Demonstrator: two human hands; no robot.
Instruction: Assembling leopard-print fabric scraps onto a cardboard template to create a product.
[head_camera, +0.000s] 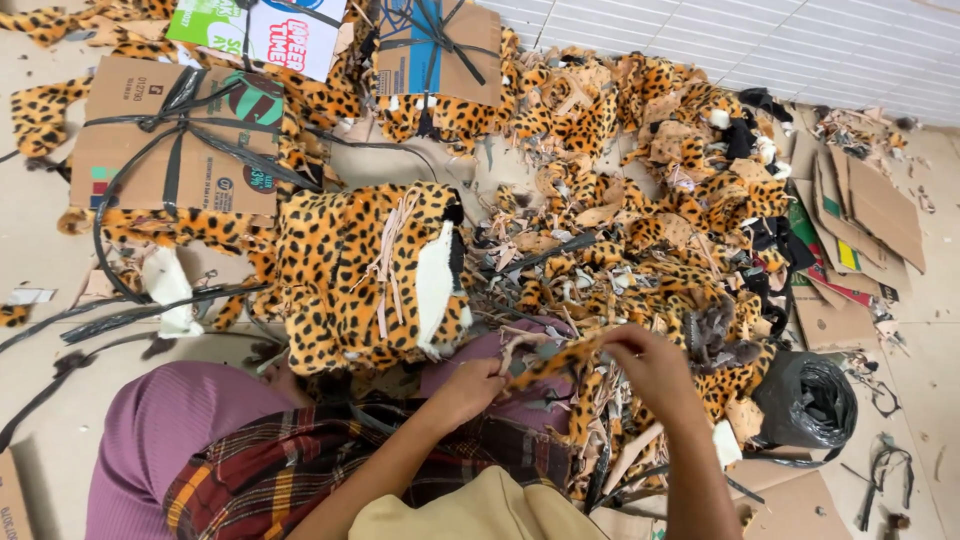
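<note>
Far left, tied cardboard bundles sit clear of my lap. A stacked leopard-print pile rests just beyond my knees. My left hand closes its grip on one end of a leopard strip; my right hand pinches the other, pulling it taut before the scrap heap.

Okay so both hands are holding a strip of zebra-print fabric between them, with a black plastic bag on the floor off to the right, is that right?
Not quite. The head view shows both hands, left hand and right hand, holding a strip of leopard-print fabric, orange with black spots, not zebra-print. The black plastic bag does lie on the floor to the right.
</note>
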